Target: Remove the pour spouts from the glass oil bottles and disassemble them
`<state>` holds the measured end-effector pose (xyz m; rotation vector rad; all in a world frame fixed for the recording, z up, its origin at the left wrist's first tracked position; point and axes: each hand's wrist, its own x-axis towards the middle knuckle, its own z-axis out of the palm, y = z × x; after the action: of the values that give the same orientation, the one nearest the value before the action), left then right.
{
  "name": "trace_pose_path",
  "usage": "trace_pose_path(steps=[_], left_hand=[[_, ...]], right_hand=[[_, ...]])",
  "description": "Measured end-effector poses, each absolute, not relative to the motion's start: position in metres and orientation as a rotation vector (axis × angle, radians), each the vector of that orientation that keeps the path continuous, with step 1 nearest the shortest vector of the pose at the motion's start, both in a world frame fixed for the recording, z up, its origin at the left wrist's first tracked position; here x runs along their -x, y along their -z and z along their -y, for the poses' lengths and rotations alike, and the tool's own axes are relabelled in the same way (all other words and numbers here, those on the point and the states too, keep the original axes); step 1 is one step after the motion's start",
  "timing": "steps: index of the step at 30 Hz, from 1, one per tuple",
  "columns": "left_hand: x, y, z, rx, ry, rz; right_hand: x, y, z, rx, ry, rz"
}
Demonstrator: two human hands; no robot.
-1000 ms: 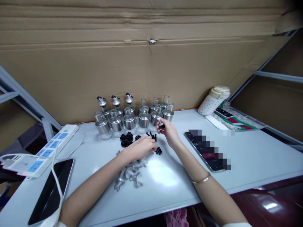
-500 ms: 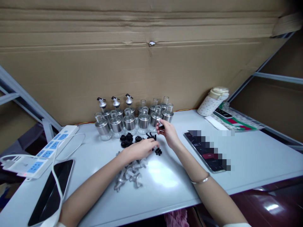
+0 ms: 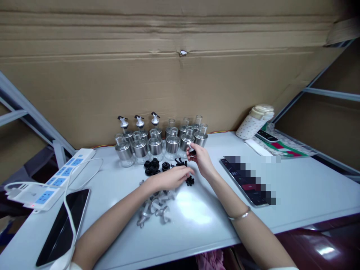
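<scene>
My left hand [image 3: 176,177] is palm down, fingers stretched out at the edge of a small pile of black caps [image 3: 190,181]. I see nothing in it. My right hand [image 3: 201,159] is closed around a small silver-and-black piece that looks like a bottle pourer head [image 3: 189,145], mostly hidden by the fingers. Just behind it stand glass bottles with steel bands [image 3: 172,142]. Between the hands and the bottles lie black levers [image 3: 180,162] and round black stoppers [image 3: 152,167]. Loose silver pourer parts [image 3: 155,206] lie below my left forearm.
Three back-row bottles carry fitted pourers [image 3: 139,122]. To the left are a power strip [image 3: 63,176] with a white cable and a dark tablet [image 3: 64,227]. A phone [image 3: 244,183] lies to the right, with a white flask [image 3: 254,122] behind. A cardboard wall [image 3: 140,86] closes the back.
My left hand has shifted slightly right, its fingers extending over the small black caps. The right hand keeps its hold on the pourer head. The whole view has shifted a little.
</scene>
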<state>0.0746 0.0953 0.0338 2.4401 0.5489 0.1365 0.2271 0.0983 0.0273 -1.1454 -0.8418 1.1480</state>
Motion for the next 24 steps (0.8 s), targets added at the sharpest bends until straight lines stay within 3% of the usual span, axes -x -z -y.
trace_pose_path(steps=[9,13,17,24], left_hand=[[-0.043,-0.075,-0.114,-2.491,-0.524,-0.827],[-0.043,-0.077,-0.11,-2.696,-0.401,-0.884],[-0.053,-0.068,-0.106,-3.017,-0.323,-0.879],[-0.057,-0.053,-0.111,-3.174,-0.583,-0.896]], right_hand=[[-0.218,-0.032,-0.092,1.051,-1.316,0.955],[-0.209,-0.031,-0.086,1.1,-1.401,1.124],[-0.205,-0.03,-0.084,1.218,-1.137,1.216],[-0.206,-0.028,-0.081,1.441,-0.819,1.195]])
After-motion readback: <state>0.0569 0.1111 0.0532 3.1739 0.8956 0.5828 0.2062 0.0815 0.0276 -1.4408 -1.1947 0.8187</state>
